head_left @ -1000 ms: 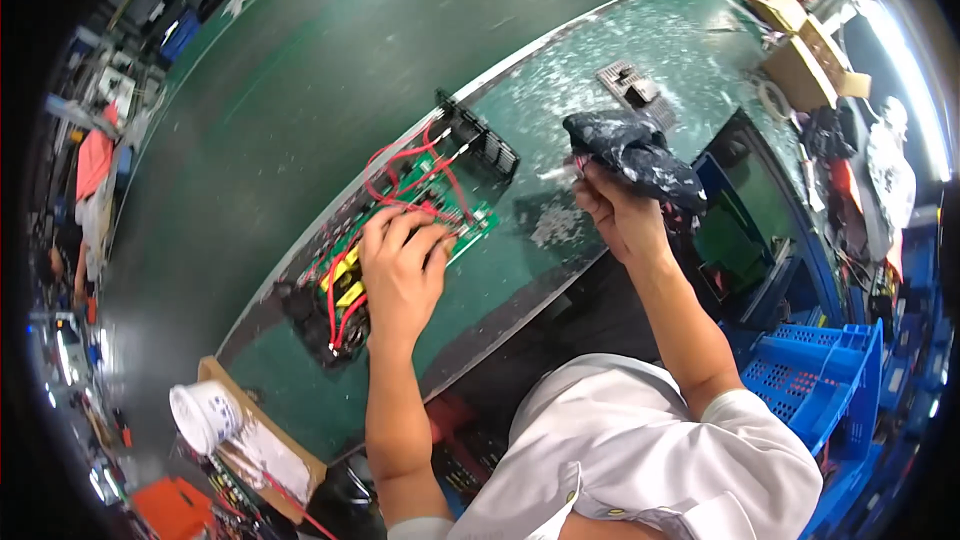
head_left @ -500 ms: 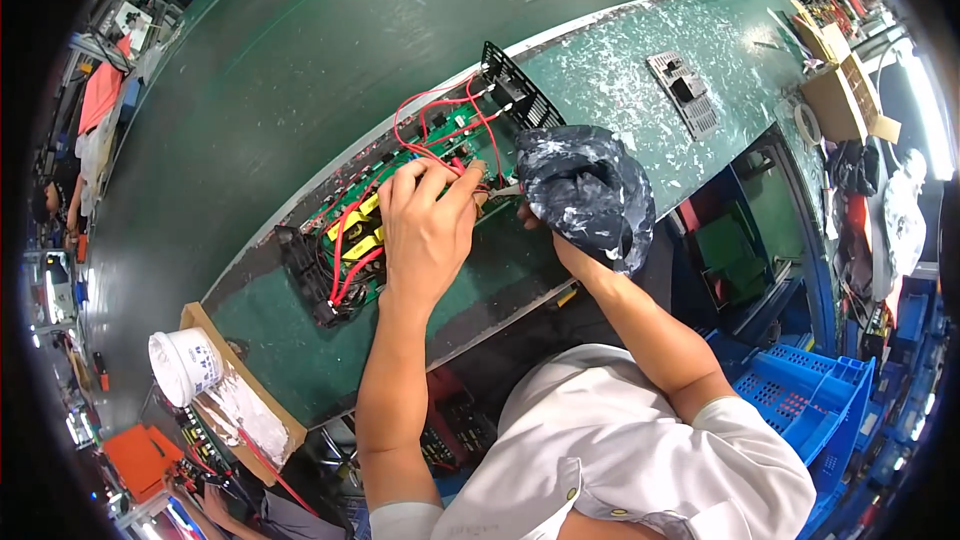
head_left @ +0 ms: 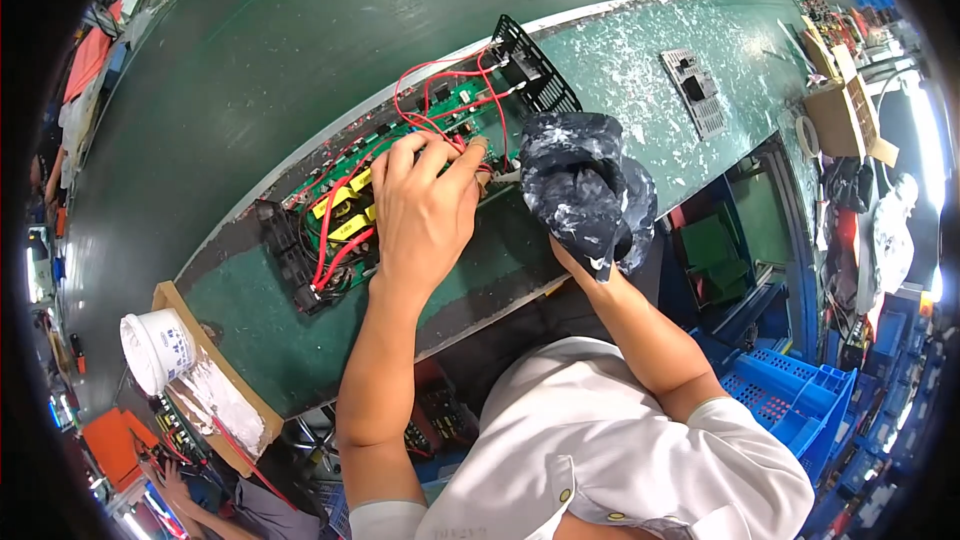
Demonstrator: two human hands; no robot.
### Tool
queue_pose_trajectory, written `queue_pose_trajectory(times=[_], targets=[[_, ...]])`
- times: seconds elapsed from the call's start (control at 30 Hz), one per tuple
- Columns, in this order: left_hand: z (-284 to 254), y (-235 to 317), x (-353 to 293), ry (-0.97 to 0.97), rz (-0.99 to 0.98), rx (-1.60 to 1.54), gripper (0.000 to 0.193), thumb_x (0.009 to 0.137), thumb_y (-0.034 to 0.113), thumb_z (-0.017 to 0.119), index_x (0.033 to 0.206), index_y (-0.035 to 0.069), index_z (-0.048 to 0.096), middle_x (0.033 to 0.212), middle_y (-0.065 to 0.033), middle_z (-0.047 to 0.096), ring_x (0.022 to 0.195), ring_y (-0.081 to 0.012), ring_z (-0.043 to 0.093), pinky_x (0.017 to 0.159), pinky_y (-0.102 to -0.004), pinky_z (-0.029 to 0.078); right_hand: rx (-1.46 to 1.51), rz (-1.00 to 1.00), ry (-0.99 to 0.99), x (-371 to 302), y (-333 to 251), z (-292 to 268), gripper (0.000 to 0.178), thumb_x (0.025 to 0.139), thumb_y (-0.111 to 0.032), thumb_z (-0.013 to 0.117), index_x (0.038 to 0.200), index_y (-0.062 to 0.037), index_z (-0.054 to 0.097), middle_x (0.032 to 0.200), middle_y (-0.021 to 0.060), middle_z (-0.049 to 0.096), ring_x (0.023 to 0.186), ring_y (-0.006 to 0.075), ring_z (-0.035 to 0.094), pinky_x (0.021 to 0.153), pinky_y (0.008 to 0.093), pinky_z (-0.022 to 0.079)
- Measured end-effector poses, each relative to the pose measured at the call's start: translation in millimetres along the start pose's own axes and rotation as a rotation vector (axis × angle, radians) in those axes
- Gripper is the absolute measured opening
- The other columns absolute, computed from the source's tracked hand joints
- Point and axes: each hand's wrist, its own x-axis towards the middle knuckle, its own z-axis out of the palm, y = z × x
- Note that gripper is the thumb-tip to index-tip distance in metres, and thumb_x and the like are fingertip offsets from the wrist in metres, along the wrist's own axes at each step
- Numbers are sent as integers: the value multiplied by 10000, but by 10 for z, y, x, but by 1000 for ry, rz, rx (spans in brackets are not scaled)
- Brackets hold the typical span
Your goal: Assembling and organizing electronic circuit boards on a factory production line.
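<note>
A green circuit board [head_left: 455, 122] with yellow-wrapped parts and red wires [head_left: 497, 100] lies at a slant on the bench. One black end panel is slotted [head_left: 540, 70]; at the other end sits a black end piece [head_left: 287, 255]. My left hand [head_left: 428, 210] rests over the board's near edge, fingers bent and pressed together among the red wires; what they grip is hidden. My right forearm runs up to a crumpled black cloth [head_left: 575, 180] smeared with white. That cloth covers my right hand, beside the board's right end, so its fingers do not show.
A grey slotted plate [head_left: 694, 95] lies on the white-spattered bench [head_left: 640, 50]. At left, a white tub [head_left: 155, 350] stands by a cardboard tray [head_left: 250, 430] coated in white paste. Blue crates [head_left: 790, 395] stand at lower right. Another person's hand [head_left: 175, 485] shows at lower left.
The board and bench appear shifted slightly left and up. My right fingers, partly seen beneath the black cloth before, are now hidden. My left hand stays at the wires.
</note>
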Motion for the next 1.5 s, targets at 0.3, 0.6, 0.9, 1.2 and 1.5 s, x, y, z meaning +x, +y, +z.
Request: queue_pose_trajectory(times=[0.3, 0.6, 0.9, 1.2, 1.5], targets=[[28, -9, -3, 31, 17, 18, 330, 737, 57, 667, 1065, 88, 683, 879, -27, 599, 979, -234, 514, 847, -393, 373, 366, -50, -365, -114, 329, -204, 327, 946, -99, 435, 1262, -14, 424, 1217, 112, 506, 1115, 216, 489, 987, 330, 384], [15, 1, 0, 7, 4, 3, 327, 739, 74, 675, 1066, 72, 683, 896, -51, 596, 986, -247, 507, 878, -404, 371, -1068, -289, -162, -109, 50, -152, 179, 730, -21, 652, 908, -36, 638, 883, 175, 626, 820, 366, 592, 719, 433, 486], [21, -11, -3, 15, 9, 5, 326, 742, 61, 661, 1066, 88, 684, 879, -23, 597, 977, -228, 512, 849, -396, 367, 170, 114, -34, -125, -31, 37, 273, 899, -140, 522, 1131, -2, 559, 1097, 109, 593, 984, 213, 572, 885, 356, 461], [23, -6, 0, 24, 21, 12, 336, 736, 51, 665, 1069, 90, 682, 874, -28, 597, 973, -227, 515, 848, -399, 369, 437, 73, -206, -71, 13, 49, 299, 956, -123, 427, 1204, 5, 534, 1189, 102, 571, 1043, 184, 550, 960, 314, 436], [-1, 27, 17, -5, 16, 32, 320, 744, 78, 669, 1064, 83, 680, 902, -47, 594, 987, -241, 513, 874, -407, 375, -228, 136, 74, -108, 91, -63, 217, 949, -122, 519, 1135, -32, 586, 1031, 75, 625, 836, 147, 610, 806, 257, 498]])
